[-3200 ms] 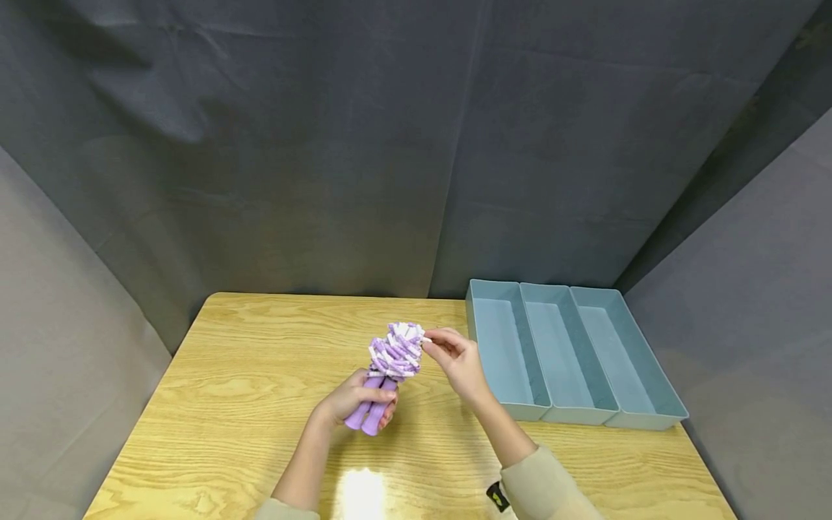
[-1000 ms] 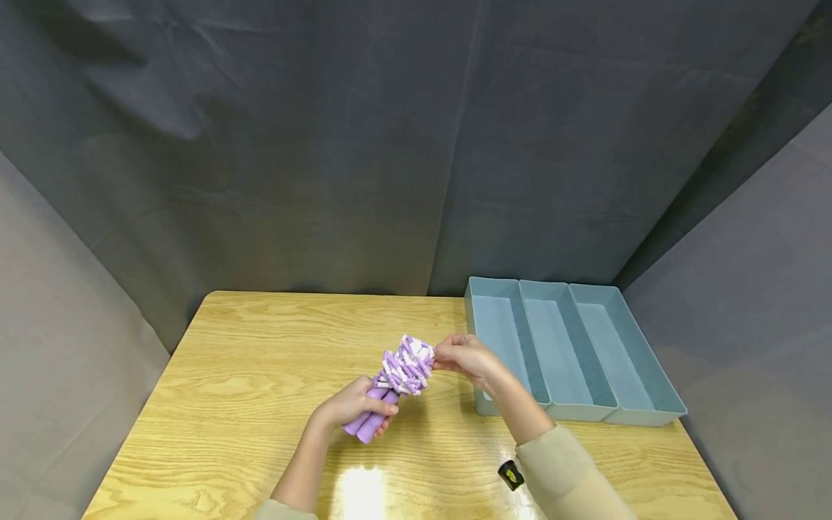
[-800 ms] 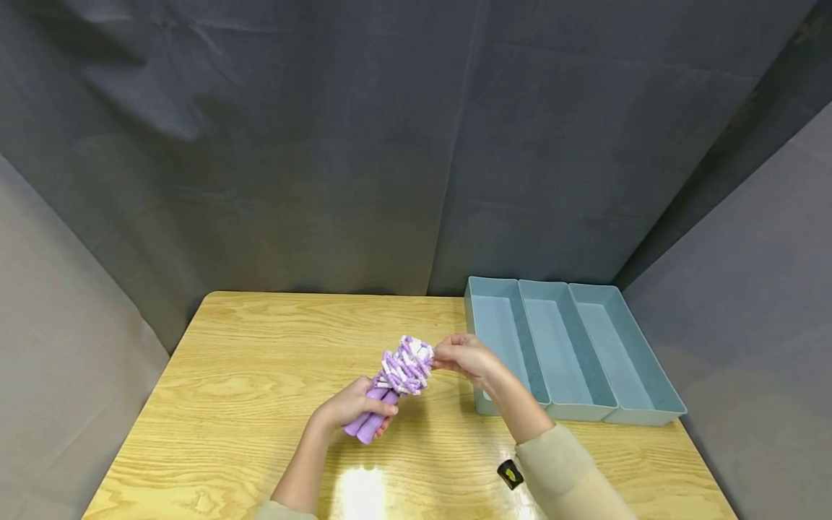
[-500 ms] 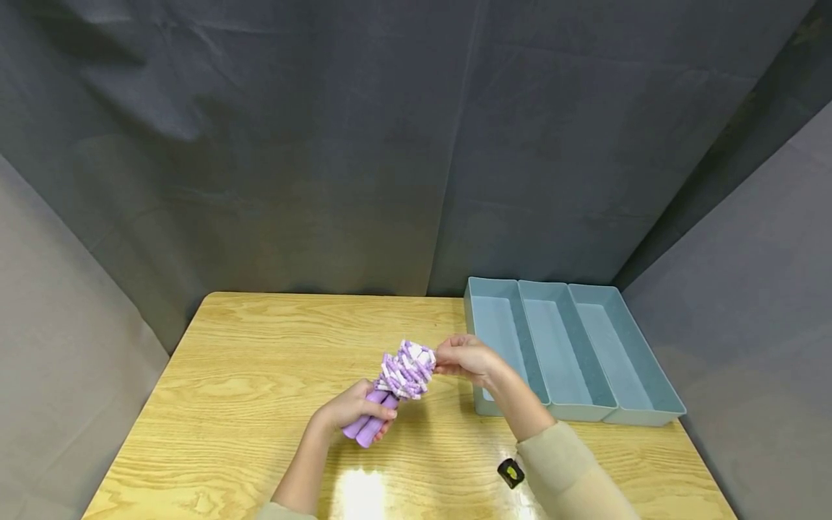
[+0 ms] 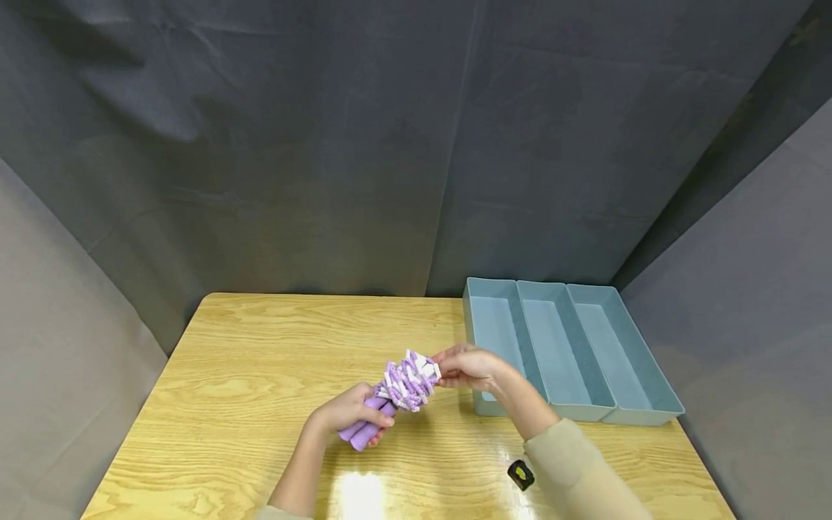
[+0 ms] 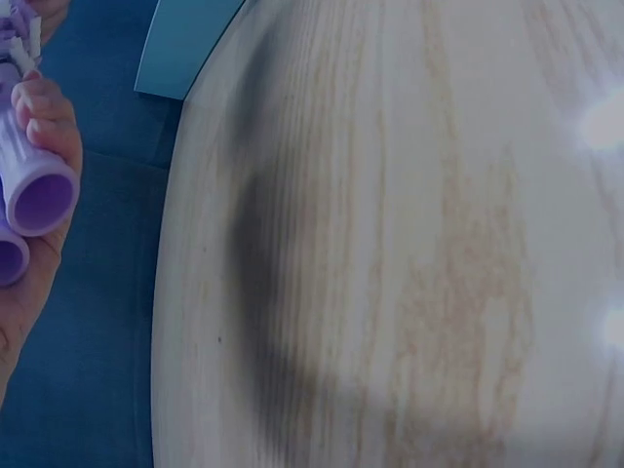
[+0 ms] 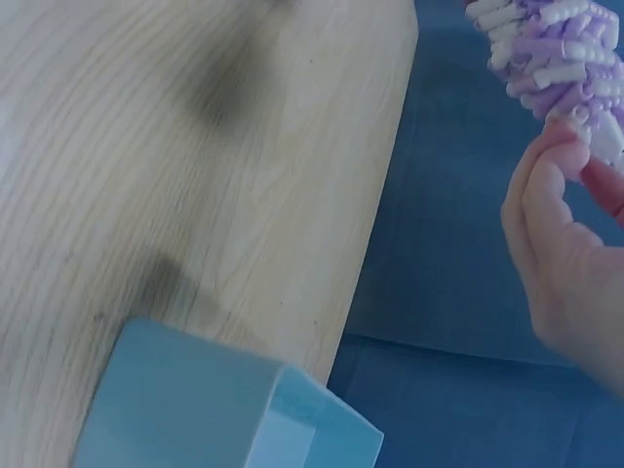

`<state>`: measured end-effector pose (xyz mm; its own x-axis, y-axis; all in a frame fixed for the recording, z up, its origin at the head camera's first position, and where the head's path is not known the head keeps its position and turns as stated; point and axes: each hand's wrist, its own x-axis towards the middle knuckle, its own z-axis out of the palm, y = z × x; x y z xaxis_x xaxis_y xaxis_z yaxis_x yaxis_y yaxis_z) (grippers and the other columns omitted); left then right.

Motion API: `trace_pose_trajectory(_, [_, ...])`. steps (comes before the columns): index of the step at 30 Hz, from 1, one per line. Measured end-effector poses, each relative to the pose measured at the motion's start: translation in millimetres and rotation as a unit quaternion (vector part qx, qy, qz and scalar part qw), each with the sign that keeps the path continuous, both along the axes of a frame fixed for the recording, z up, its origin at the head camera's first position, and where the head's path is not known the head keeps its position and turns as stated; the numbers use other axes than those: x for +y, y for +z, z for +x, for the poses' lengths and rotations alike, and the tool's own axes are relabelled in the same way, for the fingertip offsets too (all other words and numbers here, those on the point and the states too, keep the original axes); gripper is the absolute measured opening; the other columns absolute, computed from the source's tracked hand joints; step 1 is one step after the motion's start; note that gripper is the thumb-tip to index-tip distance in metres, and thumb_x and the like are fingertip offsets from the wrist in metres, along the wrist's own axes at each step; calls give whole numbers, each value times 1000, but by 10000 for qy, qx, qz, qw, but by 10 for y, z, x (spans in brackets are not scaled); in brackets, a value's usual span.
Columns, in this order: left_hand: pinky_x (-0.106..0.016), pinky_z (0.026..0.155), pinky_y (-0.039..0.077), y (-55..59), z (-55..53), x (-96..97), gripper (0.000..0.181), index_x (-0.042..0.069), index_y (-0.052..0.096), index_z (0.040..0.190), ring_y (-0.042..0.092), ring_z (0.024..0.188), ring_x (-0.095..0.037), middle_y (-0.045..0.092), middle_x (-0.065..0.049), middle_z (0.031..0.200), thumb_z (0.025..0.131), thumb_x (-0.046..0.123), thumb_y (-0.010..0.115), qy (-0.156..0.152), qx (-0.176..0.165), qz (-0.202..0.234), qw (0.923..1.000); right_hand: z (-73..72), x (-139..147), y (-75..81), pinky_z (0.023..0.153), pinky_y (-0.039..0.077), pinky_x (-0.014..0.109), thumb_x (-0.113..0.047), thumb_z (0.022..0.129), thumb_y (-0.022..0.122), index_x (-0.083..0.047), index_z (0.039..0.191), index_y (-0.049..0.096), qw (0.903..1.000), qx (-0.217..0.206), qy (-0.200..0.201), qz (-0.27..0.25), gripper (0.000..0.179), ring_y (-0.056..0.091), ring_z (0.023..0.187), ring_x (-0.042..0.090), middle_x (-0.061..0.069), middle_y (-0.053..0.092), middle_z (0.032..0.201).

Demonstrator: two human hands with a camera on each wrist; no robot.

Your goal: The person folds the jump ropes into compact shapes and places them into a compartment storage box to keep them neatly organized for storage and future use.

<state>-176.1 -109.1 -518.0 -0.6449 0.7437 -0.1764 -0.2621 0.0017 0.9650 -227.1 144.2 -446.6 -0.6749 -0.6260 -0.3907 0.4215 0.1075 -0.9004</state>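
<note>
A beaded jump rope (image 5: 407,383), purple and white, is wound into a thick bundle above the table. Its two purple handles (image 5: 365,432) lie side by side in my left hand (image 5: 351,409), whose thumb crosses over them. In the left wrist view the hollow handle ends (image 6: 44,195) face the camera. My right hand (image 5: 469,366) pinches the bundle's far end. From the right wrist, its fingertips (image 7: 564,132) meet at the last beads (image 7: 561,73); what exactly they hold there is partly hidden.
A blue-grey tray (image 5: 578,413) with three long compartments stands at the back right of the wooden table (image 5: 260,375). A small black piece (image 5: 521,474) with a yellow-green mark shows beside the right sleeve (image 5: 572,462). Dark cloth (image 5: 325,144) hangs behind.
Both hands and the rope bundle have come slightly nearer and lower; the bundle leans further right than at first. The black piece has shifted right along with the right sleeve.
</note>
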Motion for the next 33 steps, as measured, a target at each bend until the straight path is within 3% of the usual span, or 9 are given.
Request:
trace_pose_trajectory(4, [-25, 48, 51, 18, -2, 6, 13, -1, 54, 81, 56, 50, -15, 57, -8, 62, 79, 8, 64, -34, 69, -177, 9998, 7, 31, 46, 68, 51, 16, 4, 83, 47, 4, 91, 58, 9994, -26, 349, -64, 13, 59, 70, 7, 2, 62, 78])
trace_pose_trajectory(10, [-24, 48, 50, 16, 23, 15, 13, -3, 54, 79, 56, 50, -14, 57, -7, 61, 79, 6, 63, -123, 128, -116, 9998, 18, 45, 67, 68, 52, 18, 6, 86, 47, -4, 83, 64, 9976, 179, 674, -49, 20, 61, 69, 9, 2, 65, 77])
trace_pose_trajectory(16, [-25, 49, 51, -8, 30, 19, 12, 0, 54, 80, 56, 50, -14, 58, -7, 62, 78, 7, 64, -139, -90, -65, 9998, 45, 39, 46, 66, 52, 19, 2, 86, 50, 3, 89, 63, 9969, 439, 614, 222, 14, 60, 68, 10, 2, 65, 77])
trace_pose_trajectory(20, [-25, 48, 51, -22, 6, 17, 13, 1, 54, 81, 56, 50, -14, 57, -7, 62, 78, 8, 64, -133, -84, -18, 9999, 63, 31, 21, 64, 51, 18, 0, 87, 49, 1, 87, 63, 9978, 445, 459, 199, 14, 58, 68, 9, 2, 63, 76])
trace_pose_trajectory(24, [-25, 48, 51, -30, 0, 32, 13, 0, 55, 81, 56, 50, -13, 58, -5, 62, 79, 9, 64, -172, -71, 260, 9995, 65, 42, -7, 66, 49, 17, -1, 88, 45, -3, 91, 62, 9984, 313, 459, -55, 17, 57, 72, 9, 0, 62, 78])
trace_pose_trajectory(29, [-25, 49, 51, -46, 21, 53, 1, 5, 58, 79, 57, 51, -13, 60, -3, 63, 79, 4, 58, -142, -314, 772, 9964, 61, 41, -38, 70, 47, 17, 1, 86, 41, -10, 89, 62, 9953, 356, 585, -679, 23, 55, 75, 8, -3, 60, 79])
trace_pose_trajectory(33, [-24, 48, 51, -61, 23, 74, 7, 5, 59, 79, 57, 52, -12, 60, -3, 64, 80, 2, 53, -162, -337, 1017, 9941, 67, 13, -85, 68, 45, 16, 3, 85, 38, -12, 87, 64, 9922, 305, 492, -1107, 31, 53, 73, 6, -5, 59, 77])
